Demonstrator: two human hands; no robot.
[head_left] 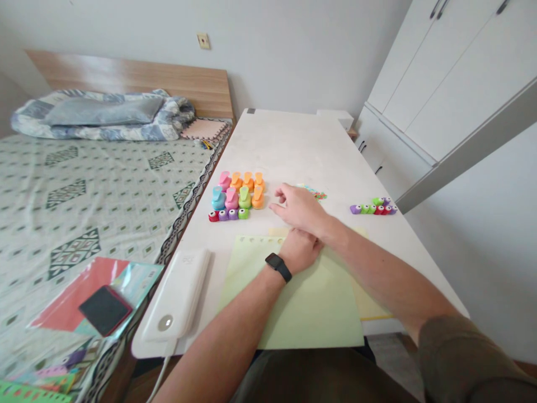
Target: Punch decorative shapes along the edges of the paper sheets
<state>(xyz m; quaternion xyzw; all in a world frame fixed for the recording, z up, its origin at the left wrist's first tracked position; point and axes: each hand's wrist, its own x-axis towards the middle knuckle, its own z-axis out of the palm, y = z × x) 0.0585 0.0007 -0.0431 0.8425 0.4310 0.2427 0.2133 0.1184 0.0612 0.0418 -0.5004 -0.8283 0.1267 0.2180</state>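
My left hand [300, 249], with a black watch on its wrist, rests at the top edge of a pale green sheet [310, 310]. Its fingers look curled, but my right wrist partly covers them, so whatever they grip is hidden. Small punched holes [260, 240] run along that edge. Crossing above it, my right hand [301, 208] hangs over the table, thumb and fingers apart and nothing visible between them. Just left of it stand several craft punches [244, 197] in pink, orange, blue and green. Beyond the right hand lies a patch of small colourful paper bits [321, 195].
A yellow sheet [373, 302] lies under the green one. Small punches [229, 214] line the front of the left group; more [373, 208] stand at the right. A white corded device [180, 291] occupies the left edge. A phone [106, 309] lies on the bed.
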